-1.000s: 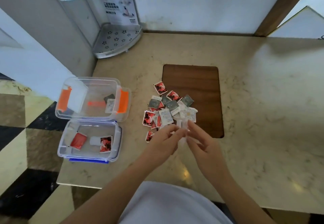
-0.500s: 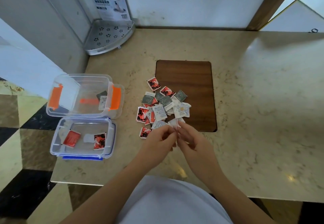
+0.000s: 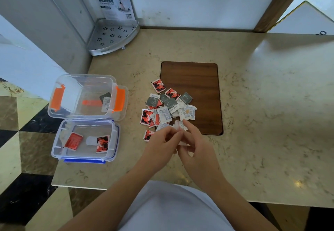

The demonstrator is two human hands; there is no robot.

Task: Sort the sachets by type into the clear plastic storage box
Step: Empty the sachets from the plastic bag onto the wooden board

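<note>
A big stone counter [image 3: 271,122] fills most of the view, with a brown wood board [image 3: 198,78] set flat in its middle. At the back left corner stands a silver corner shelf [image 3: 112,37] with little flower holes. On the left side of the counter sit two clear boxes, one just behind the other. The far box [image 3: 72,93] has orange clips and holds a grey sachet [image 3: 104,96] and a white sachet [image 3: 106,105] by its right wall. The near box [image 3: 86,156] has blue edges and holds two red sachets [image 3: 73,141], well apart from each other. A pile of sachets [image 3: 166,105] lies between the boxes and the board, some of them on the board's left edge; they are red, grey and white, all mixed up. Just in front of the pile, the left hand [image 3: 160,145] and the right hand [image 3: 195,147] meet, fingertips touching. Both hands pinch small white sachets [image 3: 180,141] between them, up off the counter. How many they hold is hard to tell.
</note>
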